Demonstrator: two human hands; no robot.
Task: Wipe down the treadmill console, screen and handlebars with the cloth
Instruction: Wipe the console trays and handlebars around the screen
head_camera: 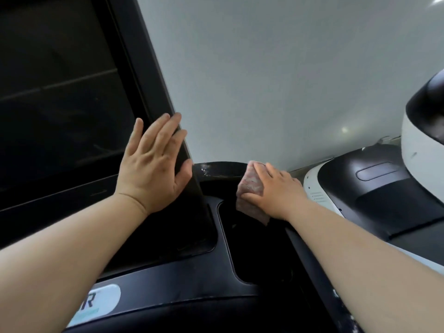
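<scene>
Pink cloth (249, 186) under right grip (276, 193)

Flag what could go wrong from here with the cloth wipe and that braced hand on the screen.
1. The left hand lies flat on the screen edge, so it may leave fresh smudges on the glass.
2. The right hand presses the cloth on the curved handlebar; a loose corner hangs over the dark recess below and could snag or slip in.
3. Wet streaks show on the handlebar, so residue may remain.
</scene>
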